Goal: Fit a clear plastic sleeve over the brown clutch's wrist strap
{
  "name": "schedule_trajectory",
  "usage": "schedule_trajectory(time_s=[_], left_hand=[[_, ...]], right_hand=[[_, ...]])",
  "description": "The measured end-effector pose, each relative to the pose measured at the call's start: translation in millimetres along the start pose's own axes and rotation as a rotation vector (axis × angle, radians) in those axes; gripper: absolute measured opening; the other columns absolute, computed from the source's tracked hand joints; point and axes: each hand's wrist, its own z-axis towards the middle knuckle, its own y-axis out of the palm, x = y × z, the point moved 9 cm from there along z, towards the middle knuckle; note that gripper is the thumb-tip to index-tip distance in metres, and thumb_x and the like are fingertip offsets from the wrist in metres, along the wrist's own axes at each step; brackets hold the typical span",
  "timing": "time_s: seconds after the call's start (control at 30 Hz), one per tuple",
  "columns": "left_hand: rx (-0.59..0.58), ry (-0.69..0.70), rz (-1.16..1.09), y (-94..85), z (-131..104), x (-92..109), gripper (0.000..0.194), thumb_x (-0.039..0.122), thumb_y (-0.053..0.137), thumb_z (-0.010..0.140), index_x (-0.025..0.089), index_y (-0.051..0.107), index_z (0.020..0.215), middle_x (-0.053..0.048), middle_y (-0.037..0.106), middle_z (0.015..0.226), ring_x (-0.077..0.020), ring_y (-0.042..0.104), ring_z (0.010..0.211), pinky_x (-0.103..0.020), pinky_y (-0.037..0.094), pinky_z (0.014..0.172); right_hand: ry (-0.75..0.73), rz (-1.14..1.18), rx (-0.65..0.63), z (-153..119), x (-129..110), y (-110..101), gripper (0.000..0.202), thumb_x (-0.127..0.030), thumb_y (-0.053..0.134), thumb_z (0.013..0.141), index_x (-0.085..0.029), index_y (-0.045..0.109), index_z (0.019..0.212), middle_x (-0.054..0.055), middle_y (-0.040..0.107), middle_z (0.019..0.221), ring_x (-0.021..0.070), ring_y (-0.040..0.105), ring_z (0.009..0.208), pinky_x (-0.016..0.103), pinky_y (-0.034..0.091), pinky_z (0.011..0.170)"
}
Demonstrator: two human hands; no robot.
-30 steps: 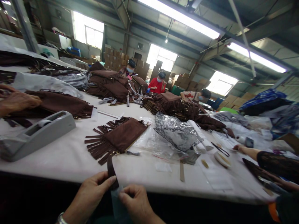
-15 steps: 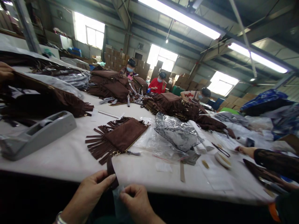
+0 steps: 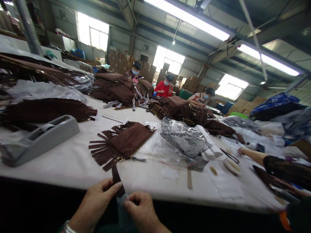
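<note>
At the near table edge my left hand [image 3: 100,195] pinches a dark brown strap [image 3: 116,174] between thumb and fingers. The strap runs up toward the fringed brown bag [image 3: 130,139], which lies flat with a gold zip and a small tassel [image 3: 139,159]. Just right of it, my right hand [image 3: 143,205] is closed on a pale, translucent plastic sleeve [image 3: 123,210] around the strap's lower part. The two hands are close together. The sleeve's lower end hangs into the dark area below the table edge.
A grey tape dispenser [image 3: 46,137] stands at left, beside another fringed bag [image 3: 51,110]. Clear plastic bags [image 3: 184,139] and a brush [image 3: 232,166] lie to the right. A co-worker's arm [image 3: 255,157] reaches in from the right. Brown bags [image 3: 114,87] are heaped behind.
The hand at the far left has gone from view, and the bag it held now lies flat. At right, the co-worker's arm reaches further left. My hands have hardly moved.
</note>
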Motion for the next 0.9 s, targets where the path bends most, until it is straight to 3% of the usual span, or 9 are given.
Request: schedule_trajectory(time_s=[0.43, 0.9], left_hand=[[-0.033, -0.023, 0.041, 0.3, -1, -10, 0.048, 0.058, 0.072, 0.068, 0.016, 0.072, 0.091, -0.007, 0.077, 0.087, -0.0301, 0.066, 0.090, -0.037, 0.050, 0.082], [-0.068, -0.039, 0.006, 7.3, -5, -5, 0.043, 0.054, 0.075, 0.068, 0.016, 0.074, 0.091, -0.006, 0.077, 0.086, -0.0286, 0.065, 0.088, -0.035, 0.050, 0.079]], right_hand=[[0.012, -0.036, 0.005, 0, 1, 0, 0.014, -0.020, 0.066, 0.070, -0.011, 0.076, 0.066, 0.004, 0.066, 0.058, 0.0128, 0.053, 0.055, 0.023, 0.040, 0.054], [0.058, -0.008, -0.001, -2, 5, 0, 0.028, -0.039, 0.076, 0.067, -0.011, 0.077, 0.067, 0.005, 0.066, 0.059, 0.0147, 0.054, 0.057, 0.025, 0.042, 0.055]])
